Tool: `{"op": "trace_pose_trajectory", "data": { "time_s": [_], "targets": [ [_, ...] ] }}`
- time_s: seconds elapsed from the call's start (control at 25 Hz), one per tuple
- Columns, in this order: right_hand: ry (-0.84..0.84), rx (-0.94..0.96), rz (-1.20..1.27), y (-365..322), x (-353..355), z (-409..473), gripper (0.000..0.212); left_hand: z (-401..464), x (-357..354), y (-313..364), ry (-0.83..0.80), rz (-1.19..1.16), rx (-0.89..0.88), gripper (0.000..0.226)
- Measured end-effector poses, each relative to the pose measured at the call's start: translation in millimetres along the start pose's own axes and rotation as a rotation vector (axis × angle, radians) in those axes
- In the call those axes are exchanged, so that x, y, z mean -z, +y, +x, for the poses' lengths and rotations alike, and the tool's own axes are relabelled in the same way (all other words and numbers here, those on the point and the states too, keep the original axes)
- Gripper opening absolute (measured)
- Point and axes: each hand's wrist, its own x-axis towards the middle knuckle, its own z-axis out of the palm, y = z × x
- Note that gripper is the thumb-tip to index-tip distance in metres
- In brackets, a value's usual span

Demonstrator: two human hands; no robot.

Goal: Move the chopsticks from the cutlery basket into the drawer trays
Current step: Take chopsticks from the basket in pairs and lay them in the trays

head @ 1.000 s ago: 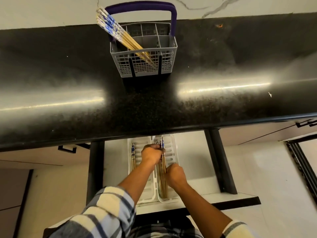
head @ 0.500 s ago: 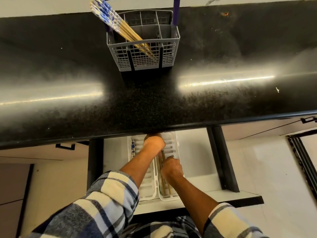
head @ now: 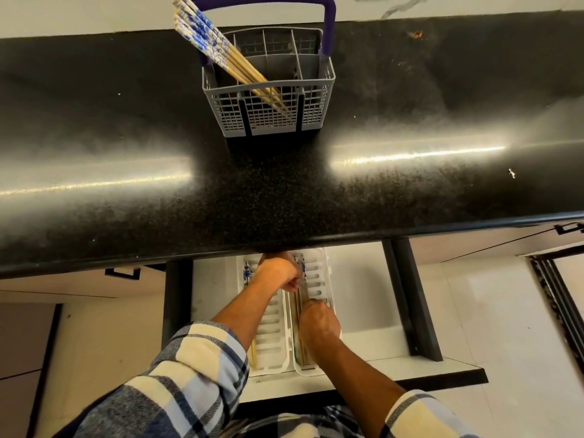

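Observation:
A grey cutlery basket (head: pixel 268 118) with a purple handle stands on the black counter and holds several chopsticks (head: pixel 221 55) with blue-and-white tops, leaning left. Below the counter edge an open drawer holds two white slotted trays: the left tray (head: pixel 271 336) and the right tray (head: pixel 317 279). My left hand (head: pixel 278 271) grips chopsticks (head: pixel 298 298) lying along the right tray's left side. My right hand (head: pixel 319 325) is curled over the same bundle nearer to me. One more chopstick (head: pixel 246 275) lies in the left tray.
The black countertop (head: pixel 284 191) overhangs the far end of the drawer and hides the trays' far ends. The drawer's dark side rails (head: pixel 414 305) flank the white drawer floor (head: pixel 357 295). Cabinet fronts with dark handles sit to both sides.
Both hands have shifted a little farther into the drawer, toward the counter edge, with the chopstick bundle. The camera has moved in closer. The basket has stayed where it was.

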Motion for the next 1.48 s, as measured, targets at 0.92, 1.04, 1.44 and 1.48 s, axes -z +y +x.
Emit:
{"op": "trace_pose_trajectory", "data": {
  "time_s": [0.92, 1.04, 1.44, 1.48],
  "targets": [
    [0.114, 0.312, 0.065, -12, 83, -49, 0.016, -82, 41, -21, 0.077, 0.119, -0.444, 0.027],
    [0.243, 0.468, 0.146, -35, 137, -62, 0.016, -114, 79, -9, 0.219, 0.007, -0.594, 0.023],
    [0.700, 0.800, 0.279, -133, 237, -31, 0.036, -149, 186, 52, 0.805, -0.015, -0.910, 0.045],
    [0.736, 0.827, 0.284, -143, 248, -30, 0.037, -154, 196, 59, 0.838, -0.008, -0.926, 0.046]
  ]
}}
